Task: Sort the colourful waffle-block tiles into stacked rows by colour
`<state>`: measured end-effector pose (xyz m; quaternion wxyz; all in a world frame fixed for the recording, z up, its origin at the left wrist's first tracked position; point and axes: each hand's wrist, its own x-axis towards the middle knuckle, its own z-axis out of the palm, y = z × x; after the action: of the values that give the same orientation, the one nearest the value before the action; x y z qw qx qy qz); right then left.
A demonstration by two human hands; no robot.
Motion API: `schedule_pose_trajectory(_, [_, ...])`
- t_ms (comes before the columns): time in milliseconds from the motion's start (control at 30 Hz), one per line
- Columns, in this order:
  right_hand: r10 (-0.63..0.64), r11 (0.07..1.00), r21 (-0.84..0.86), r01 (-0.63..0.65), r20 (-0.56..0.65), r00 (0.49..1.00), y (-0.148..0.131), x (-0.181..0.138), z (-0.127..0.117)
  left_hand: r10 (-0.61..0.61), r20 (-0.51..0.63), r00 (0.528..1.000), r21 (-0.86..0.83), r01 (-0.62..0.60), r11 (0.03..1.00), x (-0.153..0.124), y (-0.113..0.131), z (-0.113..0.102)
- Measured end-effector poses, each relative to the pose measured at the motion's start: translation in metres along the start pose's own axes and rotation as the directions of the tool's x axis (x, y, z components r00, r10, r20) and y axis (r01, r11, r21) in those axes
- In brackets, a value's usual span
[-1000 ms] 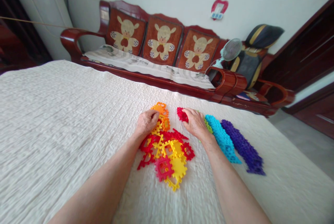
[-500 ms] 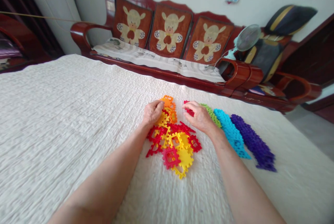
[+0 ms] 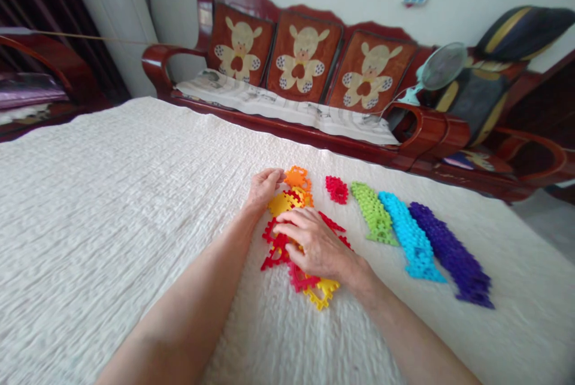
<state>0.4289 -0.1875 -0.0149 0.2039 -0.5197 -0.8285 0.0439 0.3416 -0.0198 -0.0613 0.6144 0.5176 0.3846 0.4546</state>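
At the far end of a mixed pile of toothed plastic building tiles, my left hand (image 3: pixel 264 188) is closed, its fingertips at the left edge of an orange building tile (image 3: pixel 296 178). My right hand (image 3: pixel 314 242) lies over the middle of the pile with its fingers apart, hiding many pieces beneath it. Around it show red building tiles (image 3: pixel 275 254) and a yellow building tile (image 3: pixel 321 296). A small red stack (image 3: pixel 336 190) stands apart, right of the orange pieces.
Right of the red stack are rows of green tiles (image 3: pixel 372 211), light blue tiles (image 3: pixel 412 238) and purple tiles (image 3: pixel 451 256). All rest on a white quilted cover (image 3: pixel 148 193). Beyond its far edge stand a wooden sofa (image 3: pixel 278 115) and a fan (image 3: pixel 442 67).
My right hand has left the red stack and come back toward me over the mixed pile. My left hand stays by the orange tiles. The view has shifted slightly left.
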Motion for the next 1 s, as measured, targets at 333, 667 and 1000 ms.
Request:
schedule_pose_trajectory(333, [0.074,0.979,0.199,-0.040,-0.166,0.983,0.010,-0.002,-0.003,0.061,0.032,0.998,0.099,-0.064,0.993,0.000,-0.004,0.001])
schedule_pose_trajectory(667, [0.608,0.782,0.124,-0.611,-0.369,0.703,0.093,-0.033,-0.035,0.079,0.046,0.996,0.092,-0.083,0.992,0.001,-0.010,0.001])
schedule_pose_trajectory(1000, [0.622,0.685,-0.275,-0.674,-0.260,0.738,0.099,-0.043,-0.030,0.045,0.042,0.998,0.065,-0.047,0.997,0.000,-0.007,0.003])
